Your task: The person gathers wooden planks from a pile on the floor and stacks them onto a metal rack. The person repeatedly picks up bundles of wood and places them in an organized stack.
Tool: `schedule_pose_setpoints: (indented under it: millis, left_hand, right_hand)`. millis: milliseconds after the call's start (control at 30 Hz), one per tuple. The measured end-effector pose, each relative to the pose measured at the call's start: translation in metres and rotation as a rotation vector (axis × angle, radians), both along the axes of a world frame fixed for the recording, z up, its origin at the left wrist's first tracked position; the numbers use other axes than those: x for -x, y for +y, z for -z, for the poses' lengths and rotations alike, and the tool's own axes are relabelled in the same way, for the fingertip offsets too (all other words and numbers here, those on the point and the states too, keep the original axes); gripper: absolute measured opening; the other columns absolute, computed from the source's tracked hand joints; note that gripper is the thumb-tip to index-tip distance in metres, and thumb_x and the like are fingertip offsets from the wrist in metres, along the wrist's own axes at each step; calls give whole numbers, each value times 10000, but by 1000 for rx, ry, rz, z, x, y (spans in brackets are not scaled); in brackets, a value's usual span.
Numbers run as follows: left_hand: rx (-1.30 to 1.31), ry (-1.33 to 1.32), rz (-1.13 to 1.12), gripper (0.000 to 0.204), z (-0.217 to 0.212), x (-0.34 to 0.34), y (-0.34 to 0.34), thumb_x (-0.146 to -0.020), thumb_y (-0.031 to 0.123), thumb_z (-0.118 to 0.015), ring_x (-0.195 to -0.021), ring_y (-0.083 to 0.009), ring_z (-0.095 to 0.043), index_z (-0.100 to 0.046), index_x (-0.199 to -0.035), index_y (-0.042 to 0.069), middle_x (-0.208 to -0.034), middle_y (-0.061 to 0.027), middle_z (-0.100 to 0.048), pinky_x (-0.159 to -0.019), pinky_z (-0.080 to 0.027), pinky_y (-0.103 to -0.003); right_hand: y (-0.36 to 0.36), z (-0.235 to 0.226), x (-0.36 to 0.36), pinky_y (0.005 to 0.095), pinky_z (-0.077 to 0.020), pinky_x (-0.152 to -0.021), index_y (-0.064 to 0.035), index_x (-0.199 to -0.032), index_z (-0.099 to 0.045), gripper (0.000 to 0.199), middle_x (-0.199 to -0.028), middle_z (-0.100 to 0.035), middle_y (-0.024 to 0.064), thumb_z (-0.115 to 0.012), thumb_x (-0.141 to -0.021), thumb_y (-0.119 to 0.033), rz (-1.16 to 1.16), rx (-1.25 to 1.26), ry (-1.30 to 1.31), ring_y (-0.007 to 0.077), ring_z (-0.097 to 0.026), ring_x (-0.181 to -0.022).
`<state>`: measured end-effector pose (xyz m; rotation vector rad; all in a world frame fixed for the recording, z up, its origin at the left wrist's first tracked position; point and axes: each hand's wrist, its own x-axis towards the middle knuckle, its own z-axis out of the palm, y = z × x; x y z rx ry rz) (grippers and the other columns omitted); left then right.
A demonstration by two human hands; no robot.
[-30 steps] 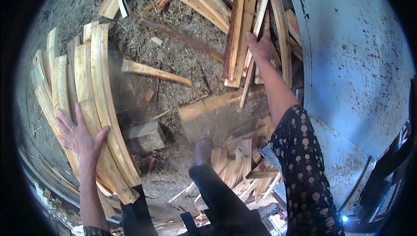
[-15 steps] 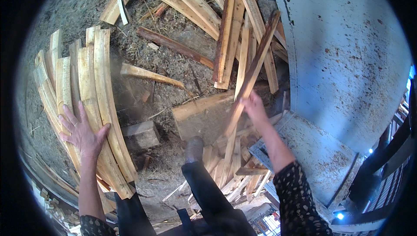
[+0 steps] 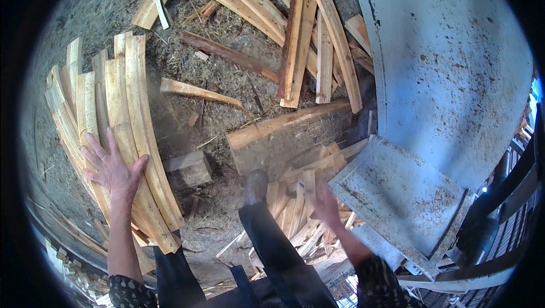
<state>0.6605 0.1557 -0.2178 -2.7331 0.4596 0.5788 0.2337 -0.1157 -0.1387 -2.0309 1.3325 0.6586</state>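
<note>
My left hand (image 3: 116, 174) lies flat with fingers spread on a bundle of pale sawn wooden boards (image 3: 136, 109), which rests over my left leg. My right hand (image 3: 327, 209) is a little blurred. It hangs with fingers stretched and nothing seen in it, above a heap of short wood offcuts (image 3: 295, 209) beside my right leg. The metal tray-like ledge (image 3: 400, 194) of the machine is just right of that hand.
A big rusty pale-blue metal panel (image 3: 448, 64) fills the right side. Several loose boards (image 3: 338, 47) lie on the ground at the back. A thick timber (image 3: 289, 123) lies ahead of my boot (image 3: 255, 186), and a short wood block (image 3: 190, 169) sits between my legs.
My right hand has let go of the bark-edged wooden strip and moved down toward me over the offcuts. That strip no longer shows where it was. My left hand stays on the boards.
</note>
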Motion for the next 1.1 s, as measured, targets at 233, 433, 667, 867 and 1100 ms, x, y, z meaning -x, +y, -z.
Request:
schedule_pose_setpoints:
  millis: [233, 433, 667, 867, 1100]
  left_hand:
    - [36, -76, 58, 1023, 6, -3, 11, -543, 500, -710, -1302, -403, -36, -181, -1380, 242, -1443, -144, -5, -922, -118, -668]
    - [-28, -3, 6, 1017, -3, -2, 9, -550, 502, -705, -1300, -410, -32, -179, -1381, 243, -1443, -145, -2, -921, -113, -671]
    - [-27, 28, -61, 1011, -2, 1, 19, -570, 474, -712, -1302, -409, -28, -157, -1385, 250, -1446, -134, 11, -921, -108, -676]
    - [38, -36, 21, 1052, 2, 1, 2, -539, 506, -716, -1305, -404, 8, -153, -1387, 239, -1442, -145, 37, -948, -83, -658]
    - [89, -161, 96, 1072, 13, 3, 18, -496, 456, -737, -1313, -379, -10, -196, -1381, 186, -1446, -138, 2, -967, -68, -631]
  right_hand:
    - [-126, 120, -312, 412, -428, -836, 35, -1145, -445, 553, -996, -575, 207, -631, -709, -249, -95, 311, 140, 297, -575, -917]
    - [-68, 67, -157, 373, -437, -635, 1, -866, -536, 191, -775, -556, 152, -557, -759, -155, -54, 219, -222, 236, -552, -695]
    - [106, -212, 190, 419, -380, -909, 7, -1274, -339, 739, -1134, -497, 271, -551, -763, -483, -129, -680, 946, 357, -515, -1043]
    - [-32, 1, -18, 400, -359, -922, 29, -1252, -343, 652, -1197, -450, 236, -610, -745, -282, -251, 109, -68, 378, -447, -1096]
    - [-291, 135, -173, 396, -250, -1031, -14, -1350, -142, 959, -1373, -209, 224, -707, -645, -336, -171, 449, 205, 348, -267, -1254]
